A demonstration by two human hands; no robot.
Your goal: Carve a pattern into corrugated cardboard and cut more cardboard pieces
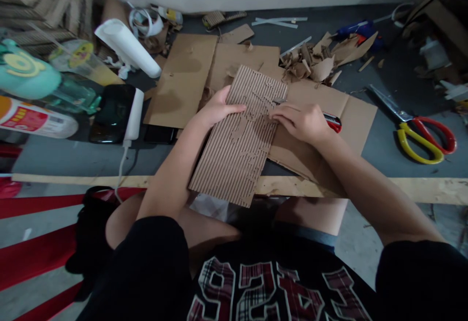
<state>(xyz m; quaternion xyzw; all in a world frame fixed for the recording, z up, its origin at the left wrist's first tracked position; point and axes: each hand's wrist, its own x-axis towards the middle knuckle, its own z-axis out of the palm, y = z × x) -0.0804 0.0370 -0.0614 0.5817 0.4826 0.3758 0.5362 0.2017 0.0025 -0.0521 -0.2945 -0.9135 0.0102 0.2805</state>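
A corrugated cardboard piece point(234, 140) with exposed ridges and torn paper patches tilts over the table's front edge. My left hand point(221, 109) grips its upper left edge, thumb lying on the ridges. Near its right edge, my right hand point(302, 121) is closed with the fingers pinched together at the surface. A thin metal tip point(280, 100) shows just above those fingers; whether it belongs to something in this hand is unclear. Behind the right hand lies a red and black cutter point(332, 122), partly hidden. Flat cardboard sheets point(354, 121) lie beneath.
Scissors point(420, 135) with red and yellow handles lie at right. Torn cardboard scraps point(314, 62) and a blue glue gun point(354, 29) are at the back. Bottles point(36, 118), a black phone point(111, 113) and a white roll point(127, 48) crowd the left side.
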